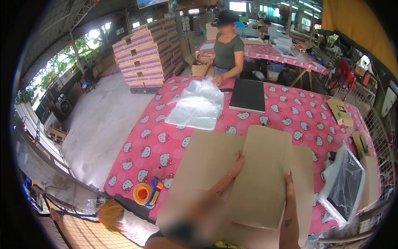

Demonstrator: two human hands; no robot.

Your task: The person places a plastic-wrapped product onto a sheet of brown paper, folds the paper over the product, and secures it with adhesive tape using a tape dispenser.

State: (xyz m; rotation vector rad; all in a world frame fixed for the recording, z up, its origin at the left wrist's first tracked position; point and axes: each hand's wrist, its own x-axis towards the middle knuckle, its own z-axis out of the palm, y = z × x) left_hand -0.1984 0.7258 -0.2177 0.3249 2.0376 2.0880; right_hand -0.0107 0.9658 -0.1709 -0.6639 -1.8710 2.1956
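Observation:
A long brown cardboard piece with rounded far corners lies between my hands, over a larger flat cardboard sheet on the table. My left hand is closed at its left edge. Along its right edge my right hand grips it, with the fingers pointing away and partly hidden. Past the sheet's far edge are clear plastic bags in a loose pile and a stack of black panels. Left of the sheet sits a tape dispenser with a tape roll beside it.
A pink patterned cloth covers the table. Across it stands a co-worker, one hand at the plastic bags. A plastic-wrapped white frame and cardboard pieces lie at the right. Stacked cartons rise behind; a broom is lower left.

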